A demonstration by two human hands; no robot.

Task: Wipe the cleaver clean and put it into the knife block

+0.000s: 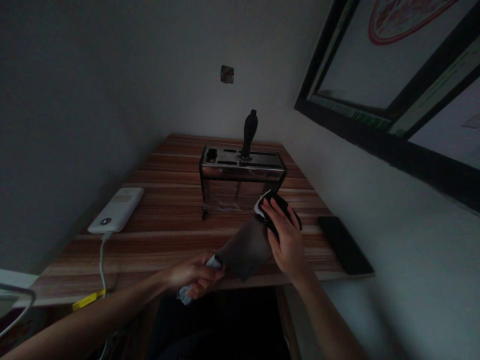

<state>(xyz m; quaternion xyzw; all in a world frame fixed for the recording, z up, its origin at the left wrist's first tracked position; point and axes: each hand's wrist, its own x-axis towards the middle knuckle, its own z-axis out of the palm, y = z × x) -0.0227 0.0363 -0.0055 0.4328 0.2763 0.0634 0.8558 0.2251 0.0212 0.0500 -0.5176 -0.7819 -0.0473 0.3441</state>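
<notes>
In the head view my left hand is closed around the pale, wrapped handle of a cleaver. Its broad grey blade points up and to the right over the near part of the table. My right hand grips a dark pad-like item with a white edge at the blade's far end; whether it is a cloth or a tool I cannot tell. Behind the blade stands a knife block with a metal top and see-through front. One black-handled tool sticks up from a slot in it.
A white power bank with a cable lies on the left of the wood-grain table. On the right is a black phone. Walls close in on both sides, and a dark-framed board hangs at the right.
</notes>
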